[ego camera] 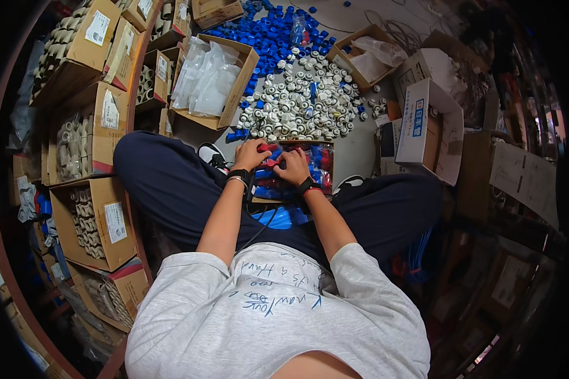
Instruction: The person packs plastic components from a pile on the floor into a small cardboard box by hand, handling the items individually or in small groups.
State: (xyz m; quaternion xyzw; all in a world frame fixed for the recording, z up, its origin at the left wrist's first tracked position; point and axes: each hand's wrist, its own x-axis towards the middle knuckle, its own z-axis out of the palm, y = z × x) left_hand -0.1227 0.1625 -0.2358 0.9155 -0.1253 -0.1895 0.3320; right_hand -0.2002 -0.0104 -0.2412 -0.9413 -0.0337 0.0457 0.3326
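A cardboard box [332, 163] stands on the floor between my crossed legs, filled with red and blue plastic valves or fittings [268, 192], some in clear bags. My left hand [251, 155] rests at the box's upper left, its fingers at a red part. Just right of it, my right hand [295, 166] lies over the middle of the box, thumb near a red handle-like piece [269, 163]. Whether either hand grips a piece cannot be told. Beyond the box lie a pile of white fittings [303, 99] and a heap of blue plastic fittings [275, 38].
At the left, a shelf rack [132, 94] holds cardboard boxes of grey pipe fittings [89, 222]. An open box with clear plastic bags [213, 78] stands upper left of the piles. More open boxes, one white [410, 130], stand at the right. Cables [398, 28] lie behind.
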